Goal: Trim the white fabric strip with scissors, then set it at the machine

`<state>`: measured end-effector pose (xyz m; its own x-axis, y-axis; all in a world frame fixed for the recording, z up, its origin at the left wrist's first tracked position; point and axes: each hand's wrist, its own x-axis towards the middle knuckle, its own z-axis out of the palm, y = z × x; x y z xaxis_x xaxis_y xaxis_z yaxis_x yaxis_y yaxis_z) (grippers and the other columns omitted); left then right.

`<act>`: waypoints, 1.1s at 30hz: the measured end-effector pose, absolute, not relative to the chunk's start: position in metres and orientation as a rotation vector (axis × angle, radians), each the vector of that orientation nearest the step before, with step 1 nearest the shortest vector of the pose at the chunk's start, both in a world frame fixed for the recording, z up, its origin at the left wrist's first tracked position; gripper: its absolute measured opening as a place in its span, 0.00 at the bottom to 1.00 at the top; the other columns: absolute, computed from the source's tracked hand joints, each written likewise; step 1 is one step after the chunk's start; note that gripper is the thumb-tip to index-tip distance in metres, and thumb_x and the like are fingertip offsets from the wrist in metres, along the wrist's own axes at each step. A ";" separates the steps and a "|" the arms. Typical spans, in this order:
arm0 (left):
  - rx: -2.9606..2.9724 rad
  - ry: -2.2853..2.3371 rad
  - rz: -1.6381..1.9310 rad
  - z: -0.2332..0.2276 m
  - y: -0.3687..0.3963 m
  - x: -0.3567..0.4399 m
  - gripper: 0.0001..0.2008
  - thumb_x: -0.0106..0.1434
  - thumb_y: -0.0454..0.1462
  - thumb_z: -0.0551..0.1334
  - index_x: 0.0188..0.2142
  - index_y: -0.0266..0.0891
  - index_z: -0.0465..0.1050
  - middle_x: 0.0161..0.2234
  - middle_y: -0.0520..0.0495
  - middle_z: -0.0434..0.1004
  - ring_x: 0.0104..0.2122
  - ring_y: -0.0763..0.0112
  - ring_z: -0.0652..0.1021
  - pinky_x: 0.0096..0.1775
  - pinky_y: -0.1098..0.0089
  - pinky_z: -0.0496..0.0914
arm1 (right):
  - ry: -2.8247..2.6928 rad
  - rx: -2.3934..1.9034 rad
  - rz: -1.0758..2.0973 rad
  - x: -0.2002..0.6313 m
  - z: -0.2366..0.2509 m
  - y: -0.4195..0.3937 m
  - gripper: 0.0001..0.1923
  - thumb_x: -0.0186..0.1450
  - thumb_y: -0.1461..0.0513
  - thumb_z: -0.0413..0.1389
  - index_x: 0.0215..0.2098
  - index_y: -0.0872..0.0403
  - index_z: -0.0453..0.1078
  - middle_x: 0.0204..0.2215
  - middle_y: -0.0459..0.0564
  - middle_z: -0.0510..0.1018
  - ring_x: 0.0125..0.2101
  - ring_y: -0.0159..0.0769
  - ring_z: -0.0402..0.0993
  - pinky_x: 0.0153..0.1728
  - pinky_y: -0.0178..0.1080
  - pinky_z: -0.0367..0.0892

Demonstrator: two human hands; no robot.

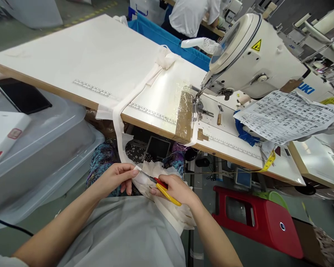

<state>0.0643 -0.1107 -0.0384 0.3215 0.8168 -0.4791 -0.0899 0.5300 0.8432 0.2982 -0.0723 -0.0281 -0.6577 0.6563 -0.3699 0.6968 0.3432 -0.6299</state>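
Resting on a translucent plastic bin [52,139] at far left are a dark-screened device [23,96] and a white gadget [7,133]. Next comes the white tabletop [80,48], printed with ruler scales [153,112], a pale fabric strip [119,128] crossing it and hanging over its front edge towards bunched white cloth [157,167] on the lap [100,159]. The left hand [118,178] pinches a small white piece [138,168] between thumb and finger; the right hand [176,188] is wrapped around red-and-yellow scissors [168,194], their tips at that piece. Beyond the tabletop, a white-shirted person [189,16] is near a blue bin [156,33]. Farther right are a sewing machine [258,59], a handwritten sheet [285,116] and a red stool [281,226].
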 end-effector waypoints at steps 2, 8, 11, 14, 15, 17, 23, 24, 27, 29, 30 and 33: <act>0.819 1.091 0.683 -0.039 -0.111 0.063 0.21 0.55 0.54 0.64 0.24 0.38 0.70 0.13 0.50 0.72 0.14 0.74 0.70 0.18 0.77 0.59 | 2.548 1.299 -1.210 0.298 -0.030 -0.074 0.27 0.61 0.44 0.57 0.19 0.53 0.53 0.15 0.38 0.53 0.18 0.27 0.47 0.21 0.34 0.43; 0.777 1.083 0.683 -0.044 -0.111 0.063 0.20 0.55 0.53 0.65 0.25 0.38 0.71 0.13 0.50 0.72 0.14 0.74 0.70 0.17 0.77 0.58 | 2.555 1.340 -1.126 0.297 -0.033 -0.075 0.29 0.61 0.40 0.56 0.19 0.53 0.55 0.15 0.39 0.55 0.18 0.27 0.49 0.22 0.34 0.43; 0.766 1.082 0.673 -0.045 -0.111 0.065 0.20 0.54 0.53 0.65 0.25 0.38 0.70 0.12 0.50 0.72 0.14 0.75 0.69 0.17 0.77 0.58 | 2.603 1.314 -0.988 0.293 -0.031 -0.074 0.27 0.61 0.42 0.57 0.21 0.52 0.57 0.17 0.40 0.57 0.19 0.28 0.49 0.22 0.35 0.42; 0.774 1.070 0.656 -0.043 -0.110 0.064 0.20 0.55 0.53 0.65 0.25 0.38 0.71 0.13 0.50 0.72 0.14 0.74 0.70 0.18 0.76 0.59 | 2.627 1.301 -0.950 0.290 -0.029 -0.071 0.25 0.61 0.44 0.58 0.21 0.52 0.58 0.17 0.41 0.60 0.19 0.28 0.50 0.23 0.34 0.42; 0.778 1.072 0.655 -0.042 -0.110 0.064 0.20 0.55 0.53 0.65 0.25 0.38 0.71 0.13 0.49 0.72 0.14 0.74 0.70 0.18 0.76 0.59 | 2.621 1.312 -0.961 0.289 -0.030 -0.071 0.25 0.61 0.44 0.58 0.21 0.52 0.58 0.17 0.41 0.59 0.19 0.28 0.50 0.23 0.34 0.42; 0.789 1.084 0.658 -0.043 -0.110 0.064 0.21 0.55 0.54 0.64 0.25 0.38 0.71 0.13 0.49 0.72 0.14 0.74 0.70 0.18 0.76 0.59 | 2.595 1.344 -1.024 0.289 -0.032 -0.070 0.27 0.60 0.44 0.59 0.19 0.53 0.56 0.16 0.40 0.58 0.18 0.28 0.50 0.23 0.34 0.43; 0.861 1.024 0.558 -0.041 -0.114 0.082 0.25 0.58 0.60 0.58 0.35 0.41 0.65 0.17 0.49 0.76 0.20 0.64 0.78 0.23 0.72 0.68 | 2.607 1.447 -1.630 0.280 -0.040 -0.075 0.20 0.61 0.48 0.56 0.24 0.51 0.56 0.21 0.41 0.63 0.22 0.29 0.58 0.23 0.32 0.52; 0.909 1.003 0.513 -0.036 -0.111 0.085 0.25 0.59 0.60 0.56 0.37 0.41 0.64 0.20 0.49 0.77 0.21 0.63 0.79 0.23 0.71 0.69 | 2.630 1.473 -1.720 0.277 -0.041 -0.077 0.17 0.61 0.50 0.55 0.25 0.51 0.56 0.21 0.41 0.63 0.22 0.29 0.58 0.24 0.32 0.54; 1.266 1.117 0.447 -0.008 -0.081 0.076 0.20 0.64 0.55 0.53 0.38 0.41 0.65 0.31 0.46 0.79 0.21 0.65 0.78 0.23 0.69 0.69 | 2.707 1.585 -1.778 0.274 -0.040 -0.086 0.12 0.60 0.57 0.54 0.25 0.51 0.56 0.20 0.41 0.61 0.22 0.29 0.57 0.24 0.32 0.55; 1.647 1.417 0.561 0.016 -0.042 0.058 0.15 0.64 0.50 0.57 0.36 0.40 0.69 0.29 0.46 0.78 0.23 0.64 0.77 0.26 0.68 0.68 | 2.732 1.616 -1.761 0.278 -0.037 -0.094 0.09 0.58 0.60 0.54 0.25 0.51 0.57 0.21 0.41 0.62 0.22 0.29 0.58 0.25 0.32 0.56; 1.797 1.612 0.670 0.026 -0.019 0.047 0.13 0.63 0.47 0.58 0.36 0.39 0.71 0.29 0.46 0.77 0.26 0.61 0.77 0.28 0.66 0.68 | 2.745 1.634 -1.740 0.282 -0.034 -0.098 0.08 0.58 0.61 0.54 0.25 0.52 0.57 0.22 0.42 0.63 0.22 0.30 0.58 0.25 0.32 0.56; 1.925 2.121 0.834 0.044 0.055 0.021 0.14 0.58 0.42 0.64 0.41 0.36 0.72 0.34 0.40 0.76 0.37 0.51 0.76 0.38 0.58 0.69 | 2.782 1.734 -1.652 0.296 -0.027 -0.110 0.07 0.59 0.62 0.54 0.27 0.52 0.59 0.23 0.43 0.64 0.24 0.31 0.59 0.26 0.33 0.58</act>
<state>0.0213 0.0550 0.0439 -0.1598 0.9559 0.2464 0.8676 0.0169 0.4970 0.2965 -0.1096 -0.0267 -0.4471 0.8944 -0.0130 0.4394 0.2070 -0.8741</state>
